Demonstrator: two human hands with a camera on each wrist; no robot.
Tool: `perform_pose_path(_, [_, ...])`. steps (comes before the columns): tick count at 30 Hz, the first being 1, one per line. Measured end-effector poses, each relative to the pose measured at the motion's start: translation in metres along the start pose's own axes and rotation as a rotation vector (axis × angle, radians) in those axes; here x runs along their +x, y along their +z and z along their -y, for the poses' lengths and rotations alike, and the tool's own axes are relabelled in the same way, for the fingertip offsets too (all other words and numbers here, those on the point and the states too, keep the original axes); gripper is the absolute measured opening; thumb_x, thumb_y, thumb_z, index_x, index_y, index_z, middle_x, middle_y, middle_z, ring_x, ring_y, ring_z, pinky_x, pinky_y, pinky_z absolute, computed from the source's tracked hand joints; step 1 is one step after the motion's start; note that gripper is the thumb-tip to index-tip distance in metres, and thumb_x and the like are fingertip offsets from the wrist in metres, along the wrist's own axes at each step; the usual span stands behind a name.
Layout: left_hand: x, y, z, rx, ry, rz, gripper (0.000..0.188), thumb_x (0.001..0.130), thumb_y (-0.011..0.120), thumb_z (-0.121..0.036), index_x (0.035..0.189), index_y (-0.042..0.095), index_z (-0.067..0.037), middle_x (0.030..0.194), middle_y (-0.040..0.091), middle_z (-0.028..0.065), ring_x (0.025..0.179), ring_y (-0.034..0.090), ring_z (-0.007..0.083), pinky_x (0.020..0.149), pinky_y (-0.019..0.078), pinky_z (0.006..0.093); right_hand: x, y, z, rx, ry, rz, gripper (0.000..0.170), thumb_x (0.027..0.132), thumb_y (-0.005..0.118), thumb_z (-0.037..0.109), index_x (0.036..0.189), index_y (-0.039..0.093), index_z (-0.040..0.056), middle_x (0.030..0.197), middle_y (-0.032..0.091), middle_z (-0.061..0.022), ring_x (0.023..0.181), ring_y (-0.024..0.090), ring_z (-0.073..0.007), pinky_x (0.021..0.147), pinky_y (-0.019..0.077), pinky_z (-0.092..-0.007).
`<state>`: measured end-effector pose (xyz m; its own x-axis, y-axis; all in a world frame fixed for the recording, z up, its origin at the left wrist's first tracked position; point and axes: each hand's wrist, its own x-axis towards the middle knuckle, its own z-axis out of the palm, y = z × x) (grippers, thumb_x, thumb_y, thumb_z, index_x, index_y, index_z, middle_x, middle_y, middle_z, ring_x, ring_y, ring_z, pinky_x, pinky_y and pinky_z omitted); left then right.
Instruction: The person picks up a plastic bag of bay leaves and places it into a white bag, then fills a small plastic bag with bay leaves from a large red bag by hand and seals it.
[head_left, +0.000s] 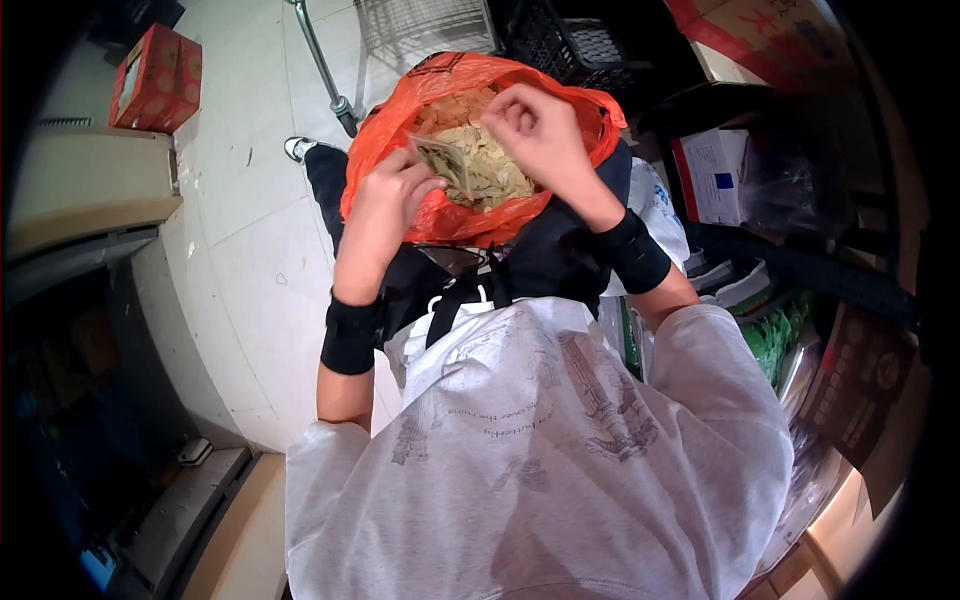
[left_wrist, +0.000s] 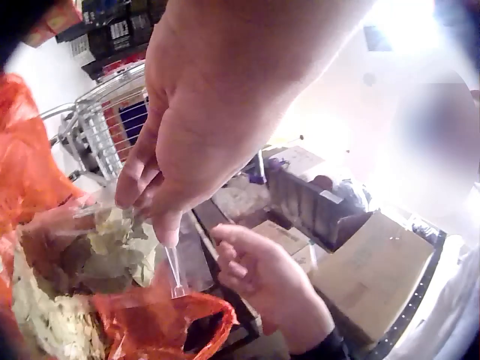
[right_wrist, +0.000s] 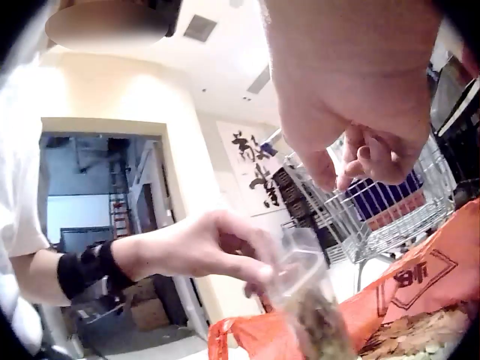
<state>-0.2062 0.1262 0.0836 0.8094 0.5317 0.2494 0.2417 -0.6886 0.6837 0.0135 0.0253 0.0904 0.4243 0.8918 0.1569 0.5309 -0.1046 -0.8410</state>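
My left hand point(head_left: 382, 205) pinches a small, clear plastic bag point(right_wrist: 304, 274) over a big orange plastic bag point(head_left: 372, 150). My right hand point(head_left: 548, 140) has bent fingers; whether they're clamped, I can't tell.

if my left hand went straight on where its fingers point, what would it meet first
Past the clear pouch your left hand pinches, probably the dried pieces in the orange bag; depth is unclear.

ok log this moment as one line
left hand: pinching clear plastic bag | right hand: above dried leaf pieces | red plastic bag: open on lap
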Motion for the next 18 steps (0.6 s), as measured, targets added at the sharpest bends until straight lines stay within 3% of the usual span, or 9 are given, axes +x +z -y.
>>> perform_pose_path(2, [-0.005, -0.017, -0.013, 0.010, 0.029, -0.106, 0.012, 0.086, 0.081, -0.002, 0.096, 0.076, 0.003, 0.093, 0.068, 0.0155, 0.081, 0.068, 0.0355, 0.073, 0.0534, 0.0429, 0.013, -0.010, -0.032, 0.150, 0.126, -0.128, 0.012, 0.088, 0.078, 0.012, 0.092, 0.072, 0.0022, 0.067, 0.062, -0.0048, 0.059, 0.056, -0.0190, 0.060, 0.0488, -0.0342])
perform_pose_path(4, [-0.004, -0.017, -0.003, 0.011, -0.056, -0.084, 0.011, 0.086, 0.081, -0.002, 0.093, 0.075, 0.003, 0.092, 0.067, 0.0149, 0.082, 0.068, 0.0343, 0.072, 0.0532, 0.0414, 0.024, -0.001, -0.086, 0.160, 0.170, -0.135, 0.011, 0.088, 0.078, 0.015, 0.093, 0.075, 0.0052, 0.069, 0.068, -0.0055, 0.060, 0.063, -0.0217, 0.063, 0.0531, -0.0358])
perform_pose_path(6, [-0.003, 0.006, 0.038, 0.055, -0.026, -0.082, 0.011, 0.086, 0.081, -0.002, 0.092, 0.075, 0.003, 0.091, 0.066, 0.0148, 0.080, 0.067, 0.0334, 0.070, 0.0528, 0.0409, 0.022, 0.023, -0.142, -0.125, 0.280, -0.031, 0.014, 0.085, 0.078, 0.018, 0.093, 0.076, 0.0072, 0.078, 0.075, -0.0113, 0.070, 0.073, -0.0279, 0.070, 0.0581, -0.0397])
perform_pose_path(8, [0.004, 0.011, 0.046, 0.101, 0.017, -0.086, 0.011, 0.085, 0.082, -0.002, 0.091, 0.074, 0.003, 0.090, 0.065, 0.0148, 0.079, 0.067, 0.0326, 0.069, 0.0524, 0.0404, 0.017, 0.046, -0.193, -0.225, 0.193, 0.081, 0.016, 0.082, 0.076, 0.019, 0.093, 0.077, 0.0084, 0.088, 0.077, -0.0176, 0.085, 0.077, -0.0353, 0.081, 0.0600, -0.0455])
perform_pose_path(11, [-0.004, -0.017, 0.000, 0.029, -0.031, -0.099, 0.012, 0.086, 0.082, -0.003, 0.091, 0.073, 0.004, 0.088, 0.062, 0.0164, 0.074, 0.062, 0.0316, 0.066, 0.0495, 0.0410, 0.023, 0.069, -0.248, -0.314, 0.107, 0.180, 0.016, 0.081, 0.074, 0.015, 0.095, 0.076, 0.0078, 0.091, 0.077, -0.0195, 0.093, 0.075, -0.0390, 0.087, 0.0587, -0.0485])
perform_pose_path(15, [-0.009, 0.005, 0.046, 0.065, 0.024, -0.148, 0.014, 0.086, 0.083, -0.004, 0.090, 0.072, 0.004, 0.087, 0.061, 0.0144, 0.070, 0.059, 0.0291, 0.063, 0.0481, 0.0389, 0.030, 0.096, -0.266, -0.511, 0.104, 0.236, 0.029, 0.080, 0.071, 0.012, 0.107, 0.072, 0.0013, 0.103, 0.075, -0.0264, 0.104, 0.072, -0.0438, 0.092, 0.0575, -0.0510])
perform_pose_path(16, [-0.017, 0.001, 0.034, 0.067, 0.015, -0.137, 0.014, 0.086, 0.083, -0.004, 0.090, 0.072, 0.004, 0.087, 0.061, 0.0144, 0.070, 0.059, 0.0291, 0.063, 0.0481, 0.0389, 0.023, 0.098, -0.256, -0.496, 0.161, 0.266, 0.034, 0.079, 0.071, 0.011, 0.111, 0.070, -0.0013, 0.107, 0.074, -0.0284, 0.106, 0.072, -0.0443, 0.093, 0.0574, -0.0509])
perform_pose_path(17, [-0.019, -0.004, 0.023, 0.046, -0.004, -0.132, 0.015, 0.087, 0.083, -0.004, 0.090, 0.072, 0.005, 0.088, 0.062, 0.0144, 0.069, 0.059, 0.0292, 0.063, 0.0481, 0.0386, 0.027, 0.097, -0.249, -0.552, 0.211, 0.319, 0.045, 0.079, 0.072, 0.010, 0.120, 0.065, -0.0043, 0.130, 0.066, -0.0320, 0.123, 0.064, -0.0466, 0.104, 0.0527, -0.0506])
perform_pose_path(18, [-0.015, -0.008, 0.013, 0.023, -0.018, -0.133, 0.015, 0.087, 0.083, -0.004, 0.091, 0.071, 0.005, 0.088, 0.062, 0.0144, 0.068, 0.058, 0.0293, 0.063, 0.0481, 0.0383, 0.037, 0.091, -0.241, -0.559, 0.210, 0.302, 0.045, 0.079, 0.072, 0.010, 0.120, 0.065, -0.0043, 0.130, 0.066, -0.0320, 0.123, 0.064, -0.0466, 0.104, 0.0527, -0.0506])
